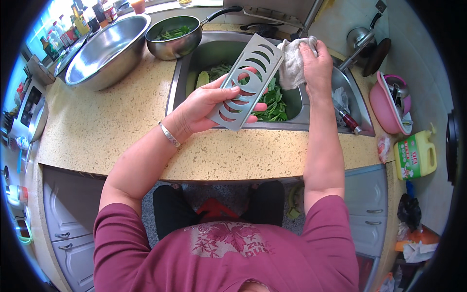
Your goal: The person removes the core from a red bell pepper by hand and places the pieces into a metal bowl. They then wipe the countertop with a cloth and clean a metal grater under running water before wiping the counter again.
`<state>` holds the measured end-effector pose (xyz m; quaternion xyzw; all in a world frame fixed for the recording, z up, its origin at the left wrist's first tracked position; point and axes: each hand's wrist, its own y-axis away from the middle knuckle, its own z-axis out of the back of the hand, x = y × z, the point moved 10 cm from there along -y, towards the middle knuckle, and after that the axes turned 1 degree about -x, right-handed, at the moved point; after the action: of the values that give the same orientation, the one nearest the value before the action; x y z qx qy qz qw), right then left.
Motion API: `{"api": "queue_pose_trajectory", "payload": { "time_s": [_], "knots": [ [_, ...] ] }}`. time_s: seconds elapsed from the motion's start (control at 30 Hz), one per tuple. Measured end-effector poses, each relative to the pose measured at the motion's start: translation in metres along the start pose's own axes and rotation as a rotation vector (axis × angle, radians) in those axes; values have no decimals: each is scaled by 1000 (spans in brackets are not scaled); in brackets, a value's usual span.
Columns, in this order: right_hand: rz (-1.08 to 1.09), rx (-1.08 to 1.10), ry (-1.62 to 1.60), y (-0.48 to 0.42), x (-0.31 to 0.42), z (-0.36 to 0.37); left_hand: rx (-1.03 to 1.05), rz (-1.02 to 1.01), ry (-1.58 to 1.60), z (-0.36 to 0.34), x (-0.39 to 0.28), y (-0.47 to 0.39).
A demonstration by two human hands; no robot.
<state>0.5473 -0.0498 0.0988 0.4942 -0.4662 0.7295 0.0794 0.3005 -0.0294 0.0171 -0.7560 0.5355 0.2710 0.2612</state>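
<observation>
My left hand (209,104) holds a flat metal plate with curved slots and a round hole (239,100), tilted over the front of the sink, thumb on top and fingers beneath. A damp-looking white cloth (293,64) hangs bunched in my right hand (318,67), beside the upper right edge of the plate; whether cloth and plate touch is hard to tell. Below them, leafy greens (271,106) lie in the large basin of the steel sink (282,126), partly hidden by the plate and my left hand. A pale green vegetable (203,78) shows at the basin's left.
Left of the sink stand a saucepan (174,49) with greens inside and a large steel bowl (105,54). A red-handled tool (350,122) lies across the small basin. At right are a pink basin (386,106) and a yellow jug (416,155). The speckled counter's edge (233,177) runs before me.
</observation>
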Motion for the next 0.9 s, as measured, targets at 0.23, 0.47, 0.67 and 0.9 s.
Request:
{"api": "queue_pose_trajectory", "payload": {
  "time_s": [0.23,0.47,0.67,0.9],
  "knots": [
    [-47,194,-247,21,36,-31,-20,-7,-8,5,-1,-1],
    [144,488,-66,51,54,-75,-103,-94,-34,16,-13,-3],
    [164,504,93,58,43,-86,-95,-69,-57,17,-8,-1],
    [317,266,161,34,40,-61,-59,4,-50,14,-2,-1]
  ]
}}
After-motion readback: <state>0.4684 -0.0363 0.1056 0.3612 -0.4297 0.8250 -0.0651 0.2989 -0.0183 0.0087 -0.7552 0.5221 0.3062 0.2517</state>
